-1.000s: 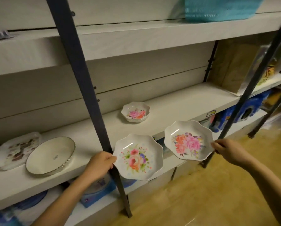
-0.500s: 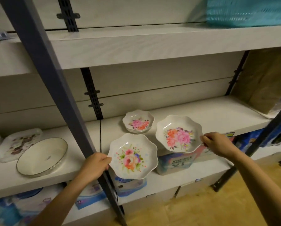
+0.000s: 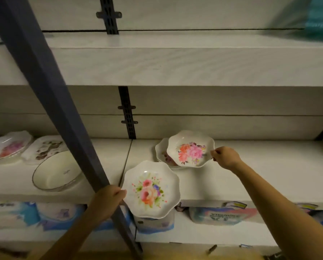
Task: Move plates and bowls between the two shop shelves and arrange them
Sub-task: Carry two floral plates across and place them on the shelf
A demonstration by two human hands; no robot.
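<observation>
The right hand (image 3: pixel 225 157) pinches the pink-flowered plate (image 3: pixel 190 149) by its rim just above the shelved bowl (image 3: pixel 161 151) and should level it before nesting it squarely, while the left hand (image 3: pixel 108 198) grips a second plate (image 3: pixel 150 189) front-left of that bowl.

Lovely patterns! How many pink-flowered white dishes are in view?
4 white scalloped flowered dishes: one in the left hand, one in the right hand, one half-hidden behind it on the white shelf, one far left.

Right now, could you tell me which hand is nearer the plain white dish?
Left: the left hand is just right of the plain white dish; the right hand is much farther right.
</observation>
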